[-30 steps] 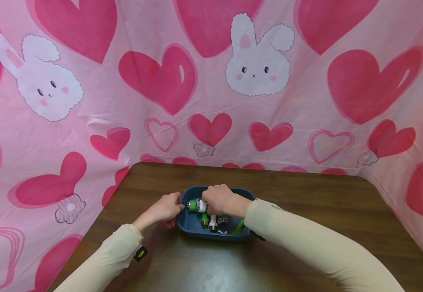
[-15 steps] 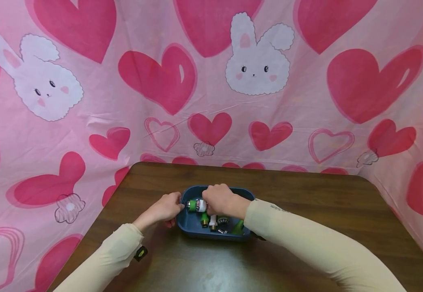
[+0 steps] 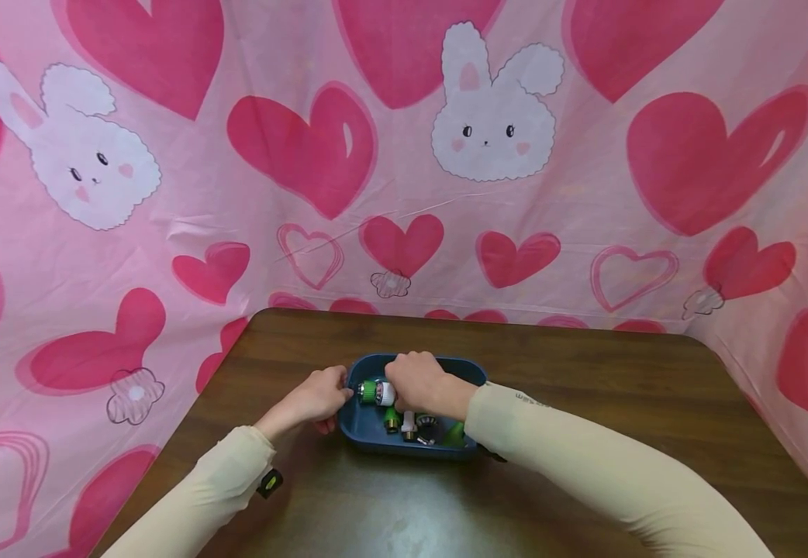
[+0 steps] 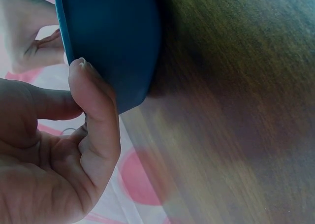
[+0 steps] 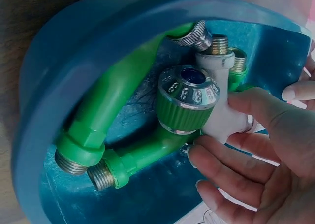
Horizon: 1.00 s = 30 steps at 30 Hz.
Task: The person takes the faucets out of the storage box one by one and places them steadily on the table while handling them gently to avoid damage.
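Head view has the left hand [image 3: 316,397] pinching the blue tub [image 4: 113,34] at its rim, presumably to steady it; the right hand [image 3: 421,381] grips the white fitting [image 5: 216,113] inside, near green fittings [image 5: 106,103] the tub likely stops rolling.

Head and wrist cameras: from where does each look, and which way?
Head: on the head, facing forward and down at the blue tub; left hand, right hand and sleeves show.
Left wrist: on that wrist, facing the tub's outer wall; left hand pinches the rim, right hand beyond.
Right wrist: on that wrist, facing into the tub; right hand holds the white fitting, left-hand fingers at the edge.
Shared: head and right wrist show the white fitting.
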Available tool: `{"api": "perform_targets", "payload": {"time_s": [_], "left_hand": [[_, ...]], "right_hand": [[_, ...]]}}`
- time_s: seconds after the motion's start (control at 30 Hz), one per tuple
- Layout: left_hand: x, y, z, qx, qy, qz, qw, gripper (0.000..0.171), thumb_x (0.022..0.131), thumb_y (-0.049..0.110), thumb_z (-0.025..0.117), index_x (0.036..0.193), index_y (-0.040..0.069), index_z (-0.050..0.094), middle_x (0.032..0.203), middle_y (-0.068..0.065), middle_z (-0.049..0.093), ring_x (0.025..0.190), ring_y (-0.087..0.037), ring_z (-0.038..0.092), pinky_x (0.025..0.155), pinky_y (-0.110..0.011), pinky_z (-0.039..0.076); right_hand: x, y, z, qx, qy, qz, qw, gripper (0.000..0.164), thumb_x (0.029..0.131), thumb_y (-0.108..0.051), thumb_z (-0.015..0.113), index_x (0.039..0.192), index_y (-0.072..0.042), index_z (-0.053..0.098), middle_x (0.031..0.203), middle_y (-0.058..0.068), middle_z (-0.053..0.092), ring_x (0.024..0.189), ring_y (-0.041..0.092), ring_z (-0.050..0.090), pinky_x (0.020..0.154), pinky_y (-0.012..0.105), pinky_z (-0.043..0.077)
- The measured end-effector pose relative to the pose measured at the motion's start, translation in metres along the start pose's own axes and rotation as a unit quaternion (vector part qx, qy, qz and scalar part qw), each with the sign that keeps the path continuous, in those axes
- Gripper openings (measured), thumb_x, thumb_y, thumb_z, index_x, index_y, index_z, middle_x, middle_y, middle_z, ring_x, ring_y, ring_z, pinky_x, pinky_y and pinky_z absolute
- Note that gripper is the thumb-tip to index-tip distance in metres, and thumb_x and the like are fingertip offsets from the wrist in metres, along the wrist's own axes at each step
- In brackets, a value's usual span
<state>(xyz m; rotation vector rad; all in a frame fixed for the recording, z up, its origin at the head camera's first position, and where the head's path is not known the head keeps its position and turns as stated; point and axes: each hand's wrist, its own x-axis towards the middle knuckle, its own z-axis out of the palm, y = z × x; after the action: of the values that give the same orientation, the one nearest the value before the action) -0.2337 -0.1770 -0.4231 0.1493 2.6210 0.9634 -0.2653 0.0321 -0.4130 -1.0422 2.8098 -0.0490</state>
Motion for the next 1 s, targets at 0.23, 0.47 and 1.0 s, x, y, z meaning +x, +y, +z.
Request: {"api": "perform_targets", "payload": {"time_s": [0.23,0.47,1.0], "left_hand": [[-0.001,0.001,0.0,0.004,0.001,0.001,1.0,0.01,0.106,0.009,0.063,0.11,0.002,0.057,0.073,-0.015,0.062,0.049,-0.023,0.064,0.046,-0.034,0.058],[-0.001,0.001,0.0,0.006,0.002,-0.001,1.0,0.013,0.106,0.009,0.063,0.114,0.001,0.058,0.075,-0.015,0.062,0.05,-0.023,0.065,0.047,-0.034,0.059],[-0.003,0.003,-0.001,0.001,0.003,-0.003,1.0,0.018,0.106,0.009,0.063,0.12,-0.001,0.058,0.076,-0.016,0.062,0.051,-0.024,0.065,0.047,-0.035,0.059]], "right_hand": [[-0.001,0.002,-0.004,-0.002,0.0,-0.003,1.0,0.024,0.088,-0.031,0.089,0.103,-0.013,0.081,0.083,-0.002,0.073,0.064,0.013,0.059,0.063,0.028,0.057],[0.0,0.003,-0.011,0.001,-0.001,-0.009,1.0,0.027,0.087,-0.032,0.09,0.104,-0.013,0.082,0.083,-0.003,0.073,0.066,0.013,0.06,0.065,0.028,0.058],[0.0,0.005,-0.027,-0.039,-0.019,-0.026,0.999,0.021,0.083,-0.034,0.091,0.086,-0.018,0.077,0.069,-0.007,0.061,0.064,0.014,0.058,0.057,0.029,0.051]]}}
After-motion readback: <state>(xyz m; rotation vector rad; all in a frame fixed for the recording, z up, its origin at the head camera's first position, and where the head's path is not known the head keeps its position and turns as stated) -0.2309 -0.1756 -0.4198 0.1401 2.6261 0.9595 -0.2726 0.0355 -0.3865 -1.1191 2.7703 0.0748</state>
